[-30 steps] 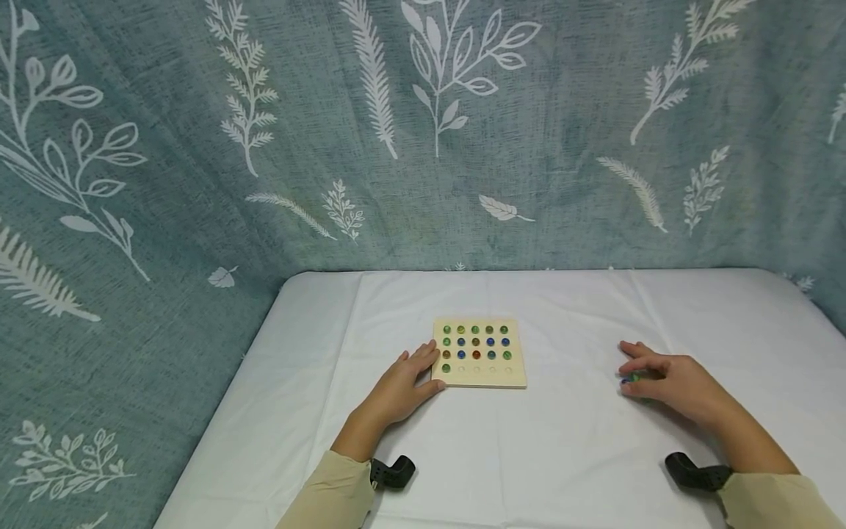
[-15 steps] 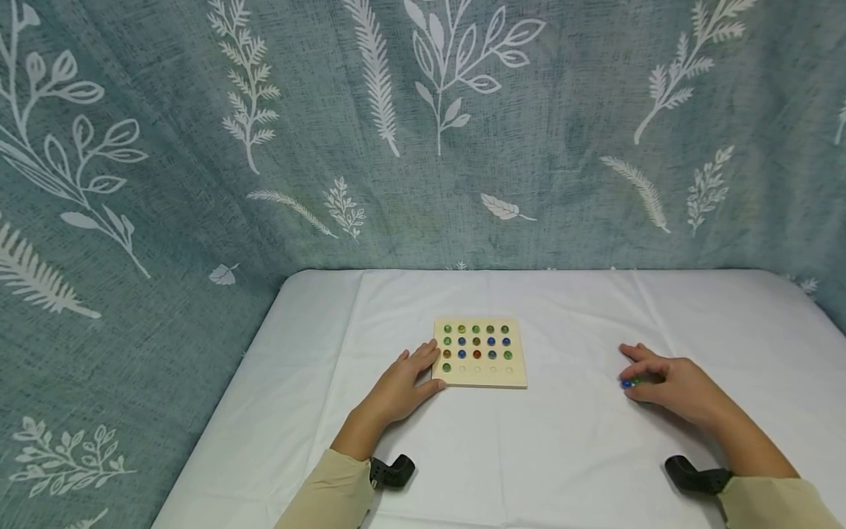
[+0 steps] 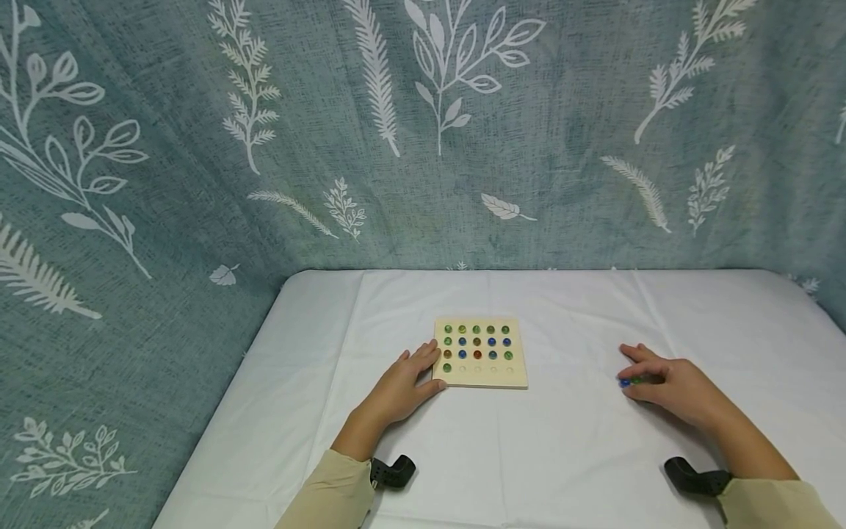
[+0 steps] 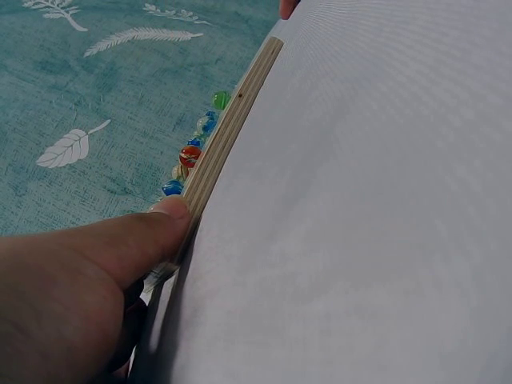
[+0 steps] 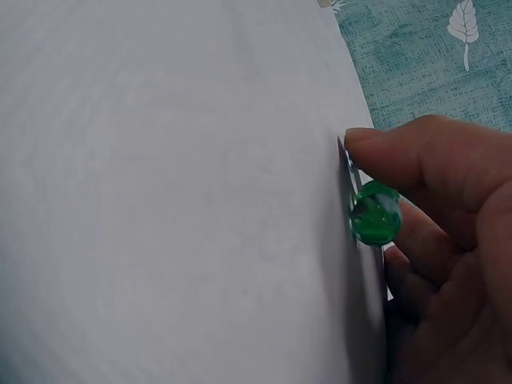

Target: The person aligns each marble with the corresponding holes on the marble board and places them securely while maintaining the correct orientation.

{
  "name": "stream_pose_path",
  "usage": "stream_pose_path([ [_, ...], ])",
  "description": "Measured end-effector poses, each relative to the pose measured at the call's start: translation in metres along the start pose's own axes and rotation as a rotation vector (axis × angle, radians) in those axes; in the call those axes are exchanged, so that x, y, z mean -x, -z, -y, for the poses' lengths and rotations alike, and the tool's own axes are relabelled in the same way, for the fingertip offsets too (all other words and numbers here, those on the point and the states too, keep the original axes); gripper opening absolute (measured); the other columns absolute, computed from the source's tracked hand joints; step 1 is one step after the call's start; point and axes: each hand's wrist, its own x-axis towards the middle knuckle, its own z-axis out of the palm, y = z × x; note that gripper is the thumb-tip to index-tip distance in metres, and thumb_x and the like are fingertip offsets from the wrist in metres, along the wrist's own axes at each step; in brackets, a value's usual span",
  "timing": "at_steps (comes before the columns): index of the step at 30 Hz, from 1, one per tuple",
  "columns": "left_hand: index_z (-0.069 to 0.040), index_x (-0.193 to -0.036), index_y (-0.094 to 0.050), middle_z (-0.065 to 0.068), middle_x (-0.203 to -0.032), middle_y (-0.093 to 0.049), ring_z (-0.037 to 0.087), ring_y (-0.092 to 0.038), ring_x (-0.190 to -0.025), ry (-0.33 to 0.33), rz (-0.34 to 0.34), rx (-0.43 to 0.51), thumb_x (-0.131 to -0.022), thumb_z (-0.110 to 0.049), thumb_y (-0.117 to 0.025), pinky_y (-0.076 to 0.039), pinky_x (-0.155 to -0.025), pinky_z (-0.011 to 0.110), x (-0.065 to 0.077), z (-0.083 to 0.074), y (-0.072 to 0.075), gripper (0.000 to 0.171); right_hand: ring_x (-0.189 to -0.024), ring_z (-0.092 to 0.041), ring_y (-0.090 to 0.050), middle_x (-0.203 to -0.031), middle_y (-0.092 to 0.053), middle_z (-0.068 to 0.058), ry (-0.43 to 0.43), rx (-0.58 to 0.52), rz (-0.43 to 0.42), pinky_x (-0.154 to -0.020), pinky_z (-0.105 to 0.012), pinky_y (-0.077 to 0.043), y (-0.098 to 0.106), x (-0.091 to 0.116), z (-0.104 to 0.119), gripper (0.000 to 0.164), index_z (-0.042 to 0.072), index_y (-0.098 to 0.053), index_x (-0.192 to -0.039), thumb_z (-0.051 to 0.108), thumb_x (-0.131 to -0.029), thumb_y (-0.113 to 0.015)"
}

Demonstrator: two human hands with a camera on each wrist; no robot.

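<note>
A pale wooden board (image 3: 485, 380) with rows of dimples lies on the white table. Glass marbles fill its three back rows; the front row has a green marble (image 3: 446, 367) at its left end, the other dimples being bare. My left hand (image 3: 399, 388) rests at the board's left side, its fingers along the edge and its thumb pressing the near corner. Well to the right, my right hand (image 3: 675, 386) has thumb and index finger curled about a blue marble (image 3: 624, 383). A green marble (image 5: 375, 214) lies just behind it, under the hand.
A white cloth covers the table (image 3: 562, 455). Behind it hangs a blue-green curtain (image 3: 555, 198) with white leaf prints. Black wrist-worn devices, left (image 3: 394, 472) and right (image 3: 694, 476), stick out by the sleeves.
The blue marble shows more between my right thumb and index finger than a second ago. My right hand has shifted very slightly. The left hand and the board stay in place.
</note>
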Motion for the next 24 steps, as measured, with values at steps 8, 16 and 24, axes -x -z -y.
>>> stream_pose_path([
  [8,-0.011,-0.152,-0.038,-0.002,-0.161,-0.028,0.015,-0.025,-0.149,0.012,0.013,0.005,-0.095,-0.039,-0.064,-0.014,-0.126,0.038,0.000,0.001,0.000,0.069,-0.146,-0.048,-0.013,-0.156,-0.032,-0.021,0.013,0.013,-0.007,-0.114,-0.071,-0.011,-0.001,0.000,0.003,0.039,0.005,-0.073,-0.113,0.036,-0.090,-0.071],
  [16,-0.013,-0.152,-0.039,-0.004,-0.161,-0.028,0.014,-0.024,-0.150,0.029,0.018,0.004,-0.095,-0.038,-0.065,-0.014,-0.126,0.039,0.000,0.001,0.001,0.068,-0.148,-0.026,-0.026,-0.151,-0.043,-0.016,0.027,0.092,-0.050,-0.112,-0.068,-0.023,-0.003,-0.003,0.013,0.046,0.004,-0.072,-0.119,0.044,-0.095,-0.064],
  [24,-0.013,-0.152,-0.039,-0.004,-0.161,-0.028,0.014,-0.024,-0.150,0.030,0.019,0.000,-0.095,-0.037,-0.065,-0.014,-0.126,0.039,0.000,0.000,0.002,0.067,-0.144,-0.020,-0.037,-0.146,-0.050,-0.011,0.121,0.128,-0.094,-0.114,-0.038,-0.039,-0.026,-0.020,0.049,0.049,0.007,-0.068,-0.127,0.044,-0.095,-0.063],
])
